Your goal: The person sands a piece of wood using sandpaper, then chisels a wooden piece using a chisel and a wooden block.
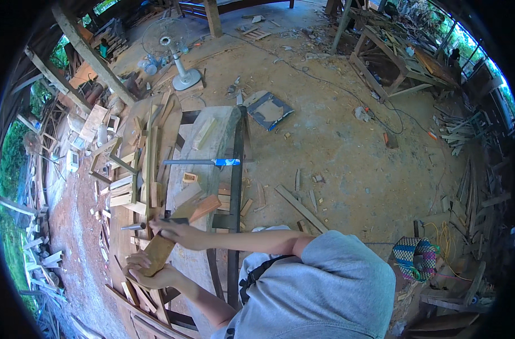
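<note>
A brownish wooden block (159, 252) is gripped in my left hand (150, 273), its fingers wrapped around the lower end, above the cluttered bench. My right hand (181, 233) is closed at the block's upper end, slightly blurred. Beside its fingers shows a dark, flat-looking piece (180, 221); what exactly the hand grips is hard to make out. A reddish wood piece (205, 208) lies just beyond it. To the left of the right hand is a short metal cylinder (133, 226). A handsaw-like long tool with a blue-and-white end (226, 162) lies across the pale plank (215, 135).
Wood offcuts and a small frame (113, 161) crowd the left side of the bench. Farther off stand a pedestal fan (185, 78) and a wooden stand (404, 62). A woven basket (414, 257) sits at the right; a cable (325, 79) crosses the scrap-strewn floor.
</note>
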The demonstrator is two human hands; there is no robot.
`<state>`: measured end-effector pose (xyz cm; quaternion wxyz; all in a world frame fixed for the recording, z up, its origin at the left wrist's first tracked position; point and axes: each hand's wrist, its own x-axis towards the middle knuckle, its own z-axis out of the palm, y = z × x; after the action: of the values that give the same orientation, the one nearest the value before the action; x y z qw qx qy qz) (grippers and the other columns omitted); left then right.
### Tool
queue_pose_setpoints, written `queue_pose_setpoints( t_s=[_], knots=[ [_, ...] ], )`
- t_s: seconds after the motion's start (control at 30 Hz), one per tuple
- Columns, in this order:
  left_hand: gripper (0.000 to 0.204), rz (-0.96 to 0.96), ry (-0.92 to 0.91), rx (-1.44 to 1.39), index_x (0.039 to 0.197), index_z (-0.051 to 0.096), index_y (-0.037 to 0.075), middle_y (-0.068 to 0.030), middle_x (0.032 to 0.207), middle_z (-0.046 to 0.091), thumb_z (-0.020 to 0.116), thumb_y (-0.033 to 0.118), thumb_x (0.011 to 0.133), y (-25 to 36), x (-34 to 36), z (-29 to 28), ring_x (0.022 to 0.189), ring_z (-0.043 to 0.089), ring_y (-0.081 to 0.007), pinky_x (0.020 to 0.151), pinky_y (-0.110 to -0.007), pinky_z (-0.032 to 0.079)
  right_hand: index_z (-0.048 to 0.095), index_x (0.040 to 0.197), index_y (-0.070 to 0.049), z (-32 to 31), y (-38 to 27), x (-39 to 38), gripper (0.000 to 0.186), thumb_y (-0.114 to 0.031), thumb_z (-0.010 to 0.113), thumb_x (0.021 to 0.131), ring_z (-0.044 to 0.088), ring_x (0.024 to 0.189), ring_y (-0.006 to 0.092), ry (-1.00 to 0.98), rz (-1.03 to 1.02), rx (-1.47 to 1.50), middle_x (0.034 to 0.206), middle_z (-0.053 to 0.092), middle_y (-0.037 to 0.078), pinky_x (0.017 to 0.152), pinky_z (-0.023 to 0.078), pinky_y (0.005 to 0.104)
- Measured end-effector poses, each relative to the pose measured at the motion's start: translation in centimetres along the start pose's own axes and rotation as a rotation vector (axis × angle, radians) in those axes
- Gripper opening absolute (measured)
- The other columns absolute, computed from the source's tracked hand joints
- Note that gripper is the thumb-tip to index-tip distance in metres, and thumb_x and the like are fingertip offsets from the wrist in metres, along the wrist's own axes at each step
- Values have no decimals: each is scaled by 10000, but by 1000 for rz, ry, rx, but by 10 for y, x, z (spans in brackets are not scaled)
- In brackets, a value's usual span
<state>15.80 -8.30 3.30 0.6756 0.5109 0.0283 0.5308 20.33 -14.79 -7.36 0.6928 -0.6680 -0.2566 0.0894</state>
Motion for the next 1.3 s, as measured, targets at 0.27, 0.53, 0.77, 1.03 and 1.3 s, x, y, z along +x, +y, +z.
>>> queue_pose_setpoints(
  t_s=[0.27, 0.53, 0.77, 1.03, 1.3],
  knots=[
    [217, -17, 10, 25, 623, 289, 115, 5, 548, 239, 334, 170, 828, -2, 8, -10, 485, 243, -94, 495, -222, 255, 288, 1326, -26, 1, -27, 2, 450, -262, 322, 943, 177, 1313, 282, -124, -67, 71, 1396, 259, 138, 1067, 138, 354],
    [226, -44, 76, 13, 607, 296, 113, -3, 543, 253, 336, 167, 823, -5, 11, -21, 484, 256, -103, 508, -234, 292, 259, 1352, -89, 16, -10, 2, 498, -352, 317, 933, 93, 1327, 314, -126, -80, -50, 1421, 216, 85, 1062, 55, 465],
    [242, -57, 72, 4, 598, 285, 112, 1, 555, 249, 352, 174, 823, -4, 10, -22, 489, 256, -106, 510, -237, 294, 236, 1360, -80, 16, -9, 1, 506, -327, 349, 933, 81, 1328, 304, -131, -71, -112, 1430, 185, 89, 1070, 84, 413],
    [212, -95, 168, -19, 622, 296, 107, 3, 556, 253, 329, 164, 824, -3, 8, -15, 487, 255, -96, 493, -226, 268, 210, 1370, -92, 13, -6, 3, 537, -388, 307, 933, 57, 1331, 295, -131, -30, -71, 1435, 170, 77, 1069, 67, 424],
    [190, -67, 67, -29, 652, 291, 105, 4, 556, 237, 334, 169, 827, -7, 5, -13, 486, 236, -91, 482, -216, 236, 226, 1364, -75, 4, 12, 13, 674, -543, 294, 883, 64, 1334, 258, -121, 156, 86, 1433, 144, 124, 1076, 53, 347]
  ],
)
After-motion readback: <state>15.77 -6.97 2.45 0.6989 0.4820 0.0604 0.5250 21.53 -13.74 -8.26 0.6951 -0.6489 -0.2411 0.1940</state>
